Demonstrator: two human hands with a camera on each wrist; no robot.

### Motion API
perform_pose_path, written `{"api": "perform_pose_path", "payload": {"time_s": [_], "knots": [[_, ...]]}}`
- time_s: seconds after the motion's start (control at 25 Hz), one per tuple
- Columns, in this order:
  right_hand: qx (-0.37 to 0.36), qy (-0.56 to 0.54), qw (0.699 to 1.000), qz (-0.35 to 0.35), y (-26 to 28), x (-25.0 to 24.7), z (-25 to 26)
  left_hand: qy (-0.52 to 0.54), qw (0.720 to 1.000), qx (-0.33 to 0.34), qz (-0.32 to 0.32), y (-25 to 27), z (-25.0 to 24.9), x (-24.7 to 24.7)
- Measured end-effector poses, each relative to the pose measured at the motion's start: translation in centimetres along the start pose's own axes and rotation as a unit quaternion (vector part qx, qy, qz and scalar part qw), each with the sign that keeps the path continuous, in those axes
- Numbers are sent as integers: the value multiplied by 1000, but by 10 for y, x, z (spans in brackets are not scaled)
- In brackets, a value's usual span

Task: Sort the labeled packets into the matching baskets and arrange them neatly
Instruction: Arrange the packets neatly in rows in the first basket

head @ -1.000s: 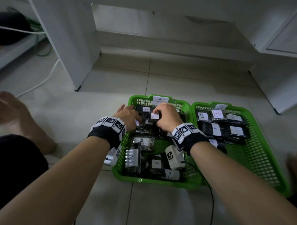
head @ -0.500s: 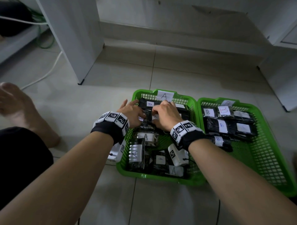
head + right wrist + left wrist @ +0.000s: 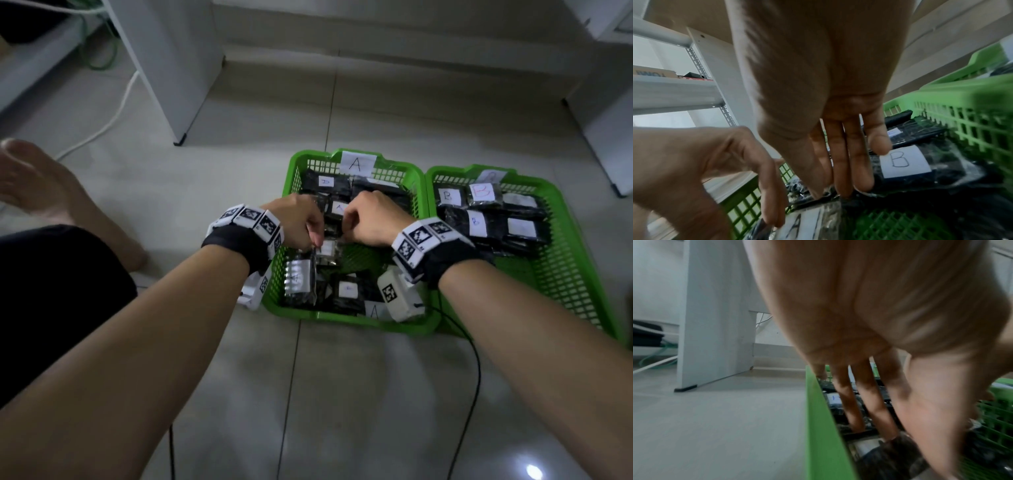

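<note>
Two green baskets stand side by side on the tiled floor. Basket A (image 3: 342,320) on the left carries a card marked A (image 3: 356,163); basket B (image 3: 579,270) on the right holds black packets labelled B (image 3: 476,222). Both hands are inside basket A. My left hand (image 3: 317,240) (image 3: 900,443) (image 3: 770,222) and right hand (image 3: 346,229) (image 3: 830,193) point their fingers down and pinch the edges of one clear-wrapped packet labelled A (image 3: 327,248) (image 3: 803,227) in the basket's middle. A packet labelled B (image 3: 904,162) lies just past my right little finger, on the near side of a green mesh wall.
More A packets (image 3: 298,277) lie along basket A's near side and back row. A white furniture panel (image 3: 171,68) and a white cable (image 3: 113,116) are at the back left, and a white cabinet (image 3: 609,120) at the right. My bare foot (image 3: 51,192) rests on the left.
Both hands came back from the basket's far row to its middle. The left hand's spread fingers curled down. Both hands now hold a nearer packet.
</note>
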State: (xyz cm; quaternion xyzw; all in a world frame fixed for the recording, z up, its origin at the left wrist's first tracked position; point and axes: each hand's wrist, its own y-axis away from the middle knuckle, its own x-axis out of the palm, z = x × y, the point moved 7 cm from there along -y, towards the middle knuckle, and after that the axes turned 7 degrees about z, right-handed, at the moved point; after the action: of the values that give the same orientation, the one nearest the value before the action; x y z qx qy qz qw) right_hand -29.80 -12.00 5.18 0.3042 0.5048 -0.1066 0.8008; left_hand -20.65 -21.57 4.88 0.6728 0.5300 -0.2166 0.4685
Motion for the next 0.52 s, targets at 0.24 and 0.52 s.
{"api": "perform_pose_path", "payload": {"time_s": [0.24, 0.52], "knots": [[21, -70, 991, 108, 40, 22, -3, 49, 997, -22, 59, 9, -2, 11], [76, -435, 897, 25, 57, 16, -24, 261, 950, -67, -160, 14, 10, -33]]}}
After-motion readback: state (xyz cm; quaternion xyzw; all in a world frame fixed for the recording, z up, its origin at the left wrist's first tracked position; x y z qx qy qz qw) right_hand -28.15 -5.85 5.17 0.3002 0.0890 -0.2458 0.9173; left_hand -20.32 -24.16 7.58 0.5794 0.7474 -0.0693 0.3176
